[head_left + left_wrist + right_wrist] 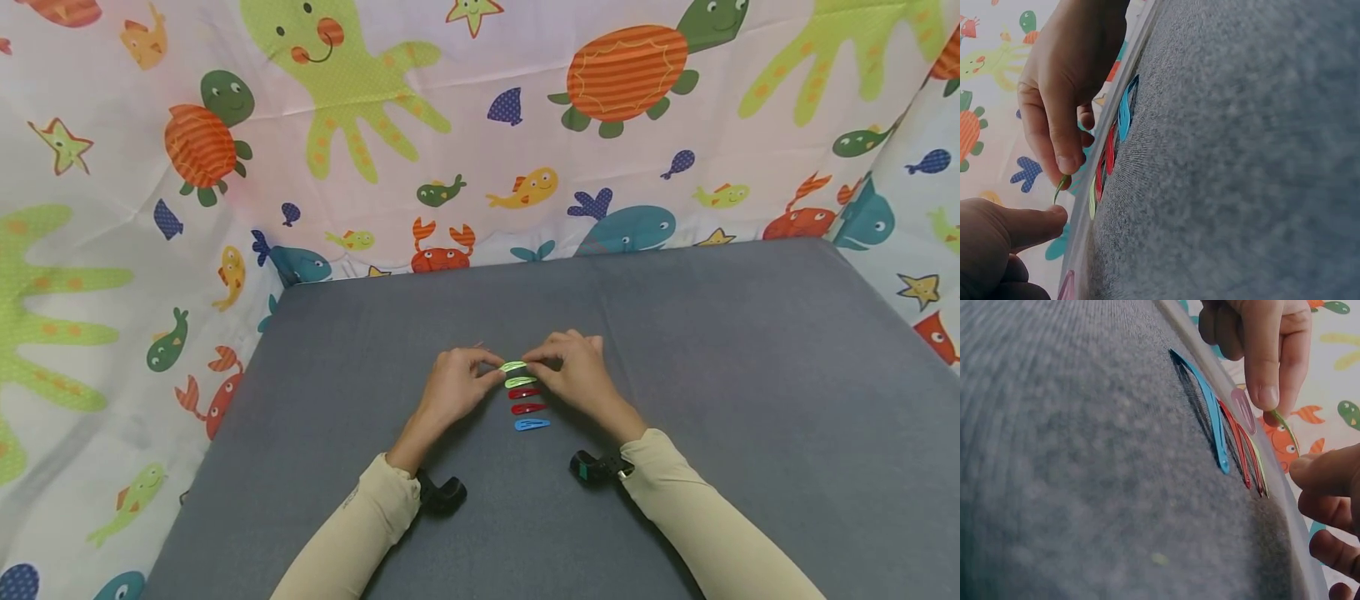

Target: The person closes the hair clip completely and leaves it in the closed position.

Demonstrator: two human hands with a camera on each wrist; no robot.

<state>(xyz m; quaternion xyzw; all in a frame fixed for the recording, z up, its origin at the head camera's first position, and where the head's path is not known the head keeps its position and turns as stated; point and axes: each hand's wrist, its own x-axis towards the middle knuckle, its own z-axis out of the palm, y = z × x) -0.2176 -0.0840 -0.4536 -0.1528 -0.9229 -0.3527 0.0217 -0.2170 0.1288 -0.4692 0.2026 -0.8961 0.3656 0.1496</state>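
Between both hands is a light green snap hair clip [513, 366], raised above the cloth in the wrist views. My left hand [456, 382] pinches one end with thumb and forefinger; my right hand [576, 375] pinches the other. Below it in the head view, a column of clips lies on the grey cloth: a second green clip [520, 382], a red clip [523, 393], another red clip [528, 408] and a blue clip [532, 424] nearest me. A pink clip [1243, 409] lies beyond the row in the right wrist view, mostly hidden by my left hand in the head view.
Grey cloth [750, 417] covers the table. A curtain [510, 167] printed with sea animals hangs along the back and sides. Black wrist cameras [444, 497] are strapped at both cuffs, low over the table.
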